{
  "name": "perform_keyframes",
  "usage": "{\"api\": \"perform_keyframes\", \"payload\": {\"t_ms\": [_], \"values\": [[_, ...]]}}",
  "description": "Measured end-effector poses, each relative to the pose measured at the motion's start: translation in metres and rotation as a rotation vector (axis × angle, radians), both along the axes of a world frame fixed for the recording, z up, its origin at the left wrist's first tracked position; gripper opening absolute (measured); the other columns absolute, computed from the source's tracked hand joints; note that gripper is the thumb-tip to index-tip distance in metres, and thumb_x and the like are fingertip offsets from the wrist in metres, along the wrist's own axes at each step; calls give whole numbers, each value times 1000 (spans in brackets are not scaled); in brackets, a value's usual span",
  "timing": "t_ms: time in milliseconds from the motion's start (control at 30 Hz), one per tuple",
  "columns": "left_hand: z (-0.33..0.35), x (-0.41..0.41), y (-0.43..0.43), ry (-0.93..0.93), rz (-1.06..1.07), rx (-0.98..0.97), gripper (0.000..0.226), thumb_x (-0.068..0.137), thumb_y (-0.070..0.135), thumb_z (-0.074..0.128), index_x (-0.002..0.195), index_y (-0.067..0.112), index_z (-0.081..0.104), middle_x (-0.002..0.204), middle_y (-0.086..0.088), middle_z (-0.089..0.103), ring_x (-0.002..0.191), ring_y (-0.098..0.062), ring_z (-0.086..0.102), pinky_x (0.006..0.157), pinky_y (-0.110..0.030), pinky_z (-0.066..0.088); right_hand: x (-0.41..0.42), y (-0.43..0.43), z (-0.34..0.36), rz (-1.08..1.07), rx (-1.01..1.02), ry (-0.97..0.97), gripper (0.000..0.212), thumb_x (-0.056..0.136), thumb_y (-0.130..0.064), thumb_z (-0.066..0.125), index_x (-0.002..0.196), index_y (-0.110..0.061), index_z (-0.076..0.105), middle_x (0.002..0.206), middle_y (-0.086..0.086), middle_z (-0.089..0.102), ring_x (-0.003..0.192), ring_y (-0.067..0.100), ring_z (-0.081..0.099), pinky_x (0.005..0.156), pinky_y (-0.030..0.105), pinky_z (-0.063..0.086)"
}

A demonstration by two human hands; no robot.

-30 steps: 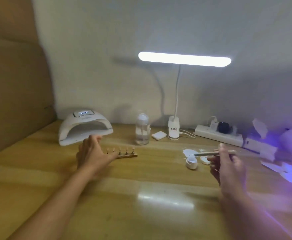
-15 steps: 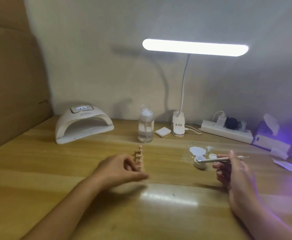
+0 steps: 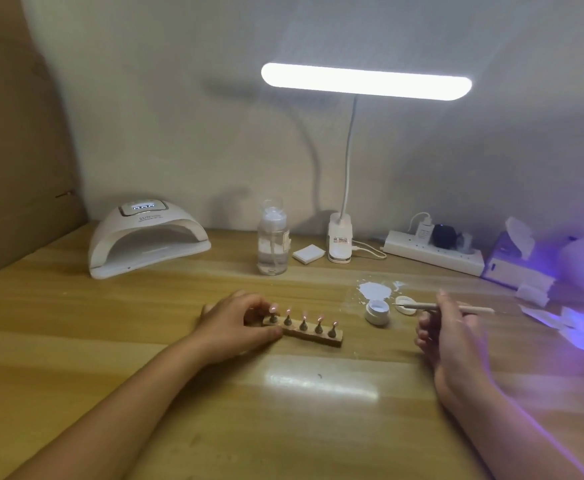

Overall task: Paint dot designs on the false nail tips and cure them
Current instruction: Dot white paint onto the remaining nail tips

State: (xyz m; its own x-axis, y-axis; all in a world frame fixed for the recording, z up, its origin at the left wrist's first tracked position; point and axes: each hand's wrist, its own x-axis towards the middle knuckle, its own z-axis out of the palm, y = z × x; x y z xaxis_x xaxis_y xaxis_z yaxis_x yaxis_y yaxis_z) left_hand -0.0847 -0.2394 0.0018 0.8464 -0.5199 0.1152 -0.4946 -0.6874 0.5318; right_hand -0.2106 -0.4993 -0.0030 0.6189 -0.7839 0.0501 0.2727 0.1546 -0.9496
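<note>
A small wooden holder (image 3: 313, 332) lies on the table in the middle, with several pinkish false nail tips (image 3: 303, 317) standing on pegs in a row. My left hand (image 3: 230, 327) grips the holder's left end. My right hand (image 3: 451, 332) holds a thin dotting pen (image 3: 437, 307), whose tip points left above a small open white pot (image 3: 377, 311). The pot's lid (image 3: 405, 304) and a smear of white paint (image 3: 375, 290) lie just behind it. A white curing lamp (image 3: 145, 237) sits at the back left, its opening facing me.
A clear bottle (image 3: 272, 244), a white pad (image 3: 308, 253), a lit desk lamp (image 3: 341, 242) and a power strip (image 3: 432, 252) line the back wall. A tissue box (image 3: 515, 265) and crumpled tissues (image 3: 574, 323) lie at the right under violet light.
My left hand has brought the holder from near the curing lamp toward me and turned it, so the row runs left to right. My right hand keeps the pen by the pot.
</note>
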Motion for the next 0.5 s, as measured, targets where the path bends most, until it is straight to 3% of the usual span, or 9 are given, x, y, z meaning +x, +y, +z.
{"api": "perform_keyframes", "payload": {"t_ms": [100, 200, 300, 433, 500], "values": [[4, -4, -15, 68, -70, -51, 26, 73, 57, 75, 82, 40, 58, 83, 29, 61, 81, 10, 53, 93, -32, 36, 9, -1, -2, -29, -55, 68, 33, 105, -27, 50, 77, -13, 59, 49, -3, 63, 40, 4, 52, 36, 17, 41], [1, -13, -30, 106, -159, -92, 26, 72, 52, 78, 79, 36, 59, 63, 41, 54, 62, 18, 49, 86, -35, 36, 16, -8, 0, -67, -133, 77, 26, 102, -27, 56, 80, -15, 64, 59, -3, 67, 50, -2, 57, 40, 15, 44], [1, -14, -38, 117, -199, -99, 26, 71, 54, 78, 79, 37, 60, 64, 43, 53, 63, 20, 48, 85, -34, 36, 17, -13, -1, -50, -248, 79, 14, 100, -23, 61, 86, -20, 64, 66, -4, 67, 63, 1, 61, 43, 15, 46], [2, -2, -34, 178, -234, -149, 25, 69, 46, 83, 80, 34, 65, 65, 30, 60, 60, 9, 51, 73, -28, 40, 21, -7, -3, -68, -567, 114, 16, 101, -28, 59, 87, -20, 58, 65, -4, 62, 59, 7, 58, 51, 28, 48], [3, 9, -27, 161, -173, -170, 24, 69, 44, 84, 80, 33, 66, 65, 27, 61, 61, 7, 53, 82, -32, 42, 23, -4, -4, -70, -637, 114, 17, 100, -30, 59, 85, -21, 55, 66, 2, 60, 58, 11, 52, 57, 31, 44]]}}
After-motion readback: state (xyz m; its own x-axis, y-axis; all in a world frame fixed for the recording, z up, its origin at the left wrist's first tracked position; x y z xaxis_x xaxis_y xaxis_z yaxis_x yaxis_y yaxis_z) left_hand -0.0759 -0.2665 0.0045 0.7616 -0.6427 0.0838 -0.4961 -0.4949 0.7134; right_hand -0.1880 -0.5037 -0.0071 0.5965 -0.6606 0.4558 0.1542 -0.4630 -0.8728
